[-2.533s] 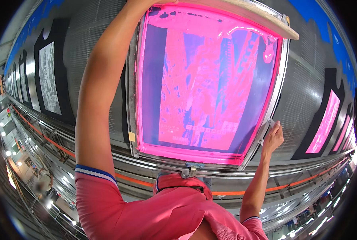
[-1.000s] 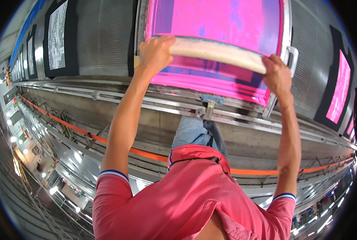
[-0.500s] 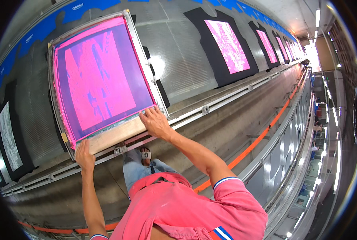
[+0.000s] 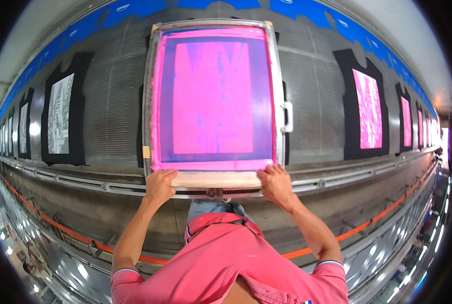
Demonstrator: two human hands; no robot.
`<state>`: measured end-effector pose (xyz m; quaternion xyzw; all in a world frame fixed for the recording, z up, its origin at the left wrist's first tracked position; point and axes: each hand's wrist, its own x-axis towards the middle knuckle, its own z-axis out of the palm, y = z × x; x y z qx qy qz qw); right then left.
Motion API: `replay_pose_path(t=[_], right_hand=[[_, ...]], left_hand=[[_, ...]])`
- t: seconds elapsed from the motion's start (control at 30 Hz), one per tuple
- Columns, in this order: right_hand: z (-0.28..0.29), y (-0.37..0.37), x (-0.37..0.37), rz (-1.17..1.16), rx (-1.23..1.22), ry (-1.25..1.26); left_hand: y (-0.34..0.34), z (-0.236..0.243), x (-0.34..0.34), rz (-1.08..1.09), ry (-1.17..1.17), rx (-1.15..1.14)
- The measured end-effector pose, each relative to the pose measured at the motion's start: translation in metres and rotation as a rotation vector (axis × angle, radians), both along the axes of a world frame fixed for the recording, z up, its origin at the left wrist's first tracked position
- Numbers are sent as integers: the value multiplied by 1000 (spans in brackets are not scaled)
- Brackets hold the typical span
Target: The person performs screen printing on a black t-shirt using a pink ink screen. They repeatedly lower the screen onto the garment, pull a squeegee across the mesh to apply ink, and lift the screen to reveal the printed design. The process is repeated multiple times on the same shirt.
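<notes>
Along the near edge of the screen (image 4: pixel 213 96), the squeegee (image 4: pixel 217 180) lies crosswise, its long axis running left to right. The left hand (image 4: pixel 160 185) curls round one end, the right hand (image 4: pixel 276 185) round the other, both gripping, neither nearer. Pink-coated mesh stretches ahead, beyond the squeegee.

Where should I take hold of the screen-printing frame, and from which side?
Probably by the white handle on the right side of the screen-printing frame, coming from the right: it juts outward, clear of the pink ink. The right hand grips the wooden squeegee, so would need freeing first.
</notes>
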<state>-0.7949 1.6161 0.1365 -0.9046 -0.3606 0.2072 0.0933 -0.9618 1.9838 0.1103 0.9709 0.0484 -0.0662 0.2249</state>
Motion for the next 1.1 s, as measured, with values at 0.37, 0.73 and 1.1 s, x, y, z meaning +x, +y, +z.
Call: replay_pose_path(t=[0.37, 0.73, 1.1], right_hand=[[-45, 140, 349, -32, -166, -202], [-56, 229, 545, 102, -220, -214], [-68, 207, 489, -22, -80, -323]], left_hand=[[146, -51, 343, 39, 3, 175], [218, -32, 515, 22, 123, 350], [179, -39, 488, 27, -175, 445]])
